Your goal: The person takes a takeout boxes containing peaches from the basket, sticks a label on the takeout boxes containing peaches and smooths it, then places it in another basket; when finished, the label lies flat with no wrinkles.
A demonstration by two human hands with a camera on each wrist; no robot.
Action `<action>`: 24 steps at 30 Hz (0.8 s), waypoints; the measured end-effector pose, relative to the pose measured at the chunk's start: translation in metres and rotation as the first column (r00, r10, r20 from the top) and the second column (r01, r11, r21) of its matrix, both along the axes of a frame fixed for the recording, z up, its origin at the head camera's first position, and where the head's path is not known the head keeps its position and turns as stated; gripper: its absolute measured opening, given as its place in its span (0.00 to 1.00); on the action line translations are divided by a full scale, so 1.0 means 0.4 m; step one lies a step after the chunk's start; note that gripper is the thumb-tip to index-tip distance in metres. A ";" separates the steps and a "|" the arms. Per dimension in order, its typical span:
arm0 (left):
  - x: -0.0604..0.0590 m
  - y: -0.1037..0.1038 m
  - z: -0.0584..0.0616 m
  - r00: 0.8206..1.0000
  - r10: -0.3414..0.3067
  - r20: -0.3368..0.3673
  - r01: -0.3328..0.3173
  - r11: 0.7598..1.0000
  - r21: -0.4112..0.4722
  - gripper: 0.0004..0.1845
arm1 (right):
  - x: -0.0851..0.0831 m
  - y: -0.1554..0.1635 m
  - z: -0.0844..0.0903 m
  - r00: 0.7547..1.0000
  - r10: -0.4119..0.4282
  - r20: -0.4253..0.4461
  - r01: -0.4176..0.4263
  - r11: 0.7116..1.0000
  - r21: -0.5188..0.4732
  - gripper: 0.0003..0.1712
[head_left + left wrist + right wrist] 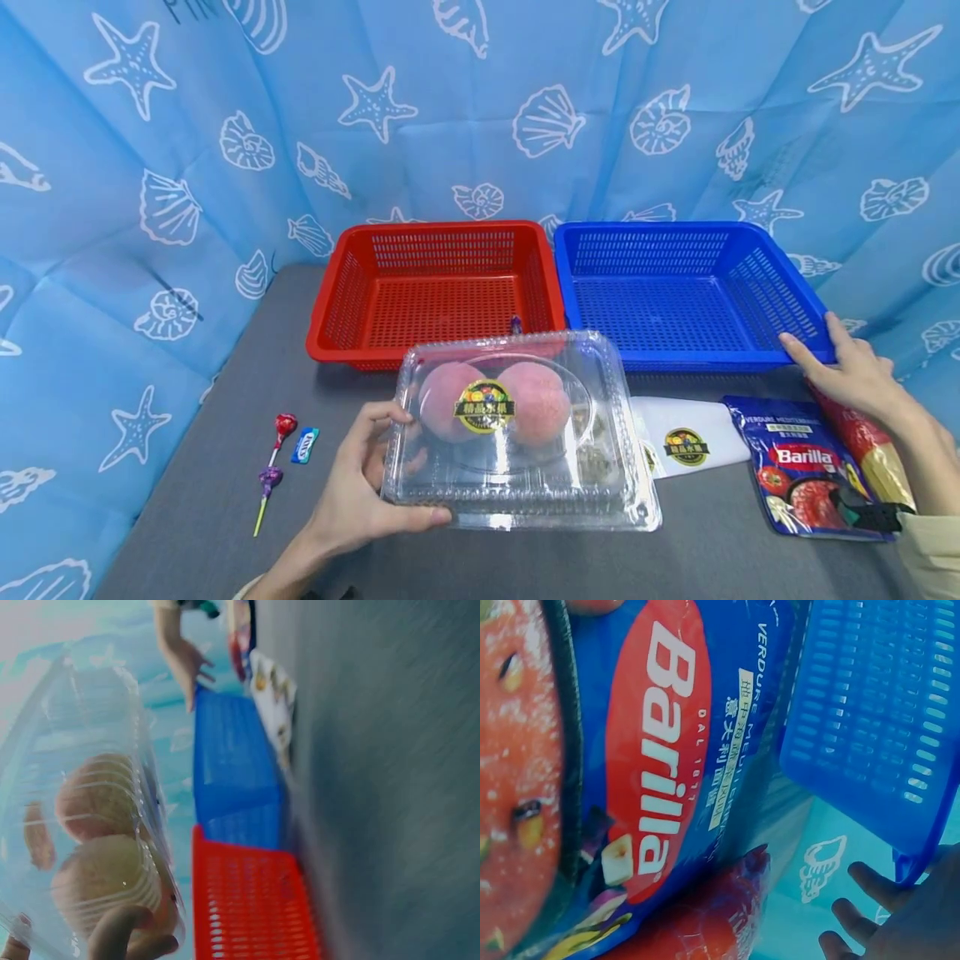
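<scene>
My left hand point(367, 475) grips the left end of a clear plastic fruit box point(525, 500), thumb at the front edge. Two pink peaches point(534, 404) show through its lid, which bears a round fruit sticker point(483, 407). In the left wrist view, the box point(97, 712) stands off the table surface, with fingertips point(124, 930) at its lower end. Far to the right, my right hand point(855, 375) holds the near right corner of the blue basket point(693, 360). The right wrist view has its fingers point(855, 922) spread outside that corner of the basket point(885, 780).
A red basket point(352, 357) adjoins the blue one; a small purple item point(516, 325) lies in it. A white bag point(693, 429), a Barilla pouch point(802, 467) and a red packet point(862, 429) lie at right. Two lollipops point(283, 425) and a small blue-white packet point(304, 446) lie left.
</scene>
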State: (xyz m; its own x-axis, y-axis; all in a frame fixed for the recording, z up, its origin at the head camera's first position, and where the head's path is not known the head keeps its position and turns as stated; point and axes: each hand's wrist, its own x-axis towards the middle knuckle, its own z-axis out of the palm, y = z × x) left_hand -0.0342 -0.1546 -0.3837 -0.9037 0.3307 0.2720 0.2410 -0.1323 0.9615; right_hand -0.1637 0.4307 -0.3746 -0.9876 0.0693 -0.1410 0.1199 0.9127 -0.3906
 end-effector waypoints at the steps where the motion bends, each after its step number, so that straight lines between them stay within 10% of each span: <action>1: -0.013 0.003 0.007 1.000 0.017 -0.011 -0.017 1.000 -0.007 0.46 | 0.001 0.003 -0.002 1.000 -0.003 0.001 0.003 1.000 -0.010 0.55; 13: -0.190 0.089 0.068 0.976 0.211 -0.054 -0.218 0.945 -0.245 0.38 | 0.012 0.006 -0.008 0.993 -0.020 0.115 0.043 0.977 -0.207 0.61; 24: -0.316 0.203 0.086 0.963 0.253 -0.088 -0.268 0.906 -0.328 0.39 | 0.014 0.001 -0.004 0.987 -0.004 0.160 0.057 0.944 -0.326 0.61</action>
State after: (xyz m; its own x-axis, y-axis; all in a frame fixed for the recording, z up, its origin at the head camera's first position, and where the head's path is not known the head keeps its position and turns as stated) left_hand -0.1605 -0.0735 -0.3493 -0.9601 0.1633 0.2272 0.2647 0.2673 0.9265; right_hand -0.1581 0.4312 -0.3763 -0.9498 0.0230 -0.3119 0.2286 0.7317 -0.6421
